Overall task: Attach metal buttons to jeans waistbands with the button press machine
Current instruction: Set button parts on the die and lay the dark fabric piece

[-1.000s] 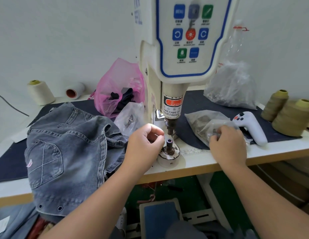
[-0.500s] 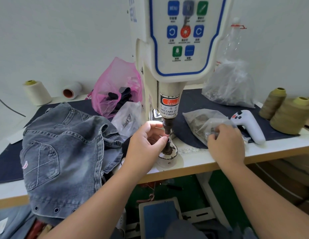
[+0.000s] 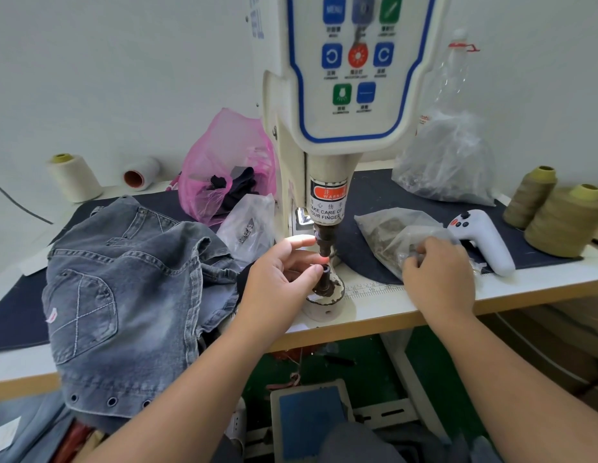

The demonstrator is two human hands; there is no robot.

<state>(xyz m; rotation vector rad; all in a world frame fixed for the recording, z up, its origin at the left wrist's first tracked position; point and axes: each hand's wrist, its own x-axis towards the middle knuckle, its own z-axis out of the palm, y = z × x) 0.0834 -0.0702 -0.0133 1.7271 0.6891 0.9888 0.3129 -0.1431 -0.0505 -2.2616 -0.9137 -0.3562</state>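
Since a moment ago the left hand [image 3: 274, 279] has been opened up a bit, index finger lifted toward the upper punch [image 3: 325, 243] while the thumb tip is kept right at the lower die [image 3: 325, 274] — looks like a small part is being seated there, though it's too tiny to be made out, so whether anything is actually pinched can't be told. The right hand [image 3: 438, 279] is curled into the clear bag of buttons [image 3: 391, 235], probably so the next piece can be fished out. The jeans [image 3: 123, 279] are left heaped just beside the button press machine [image 3: 341, 95], waistband not yet under the punch.
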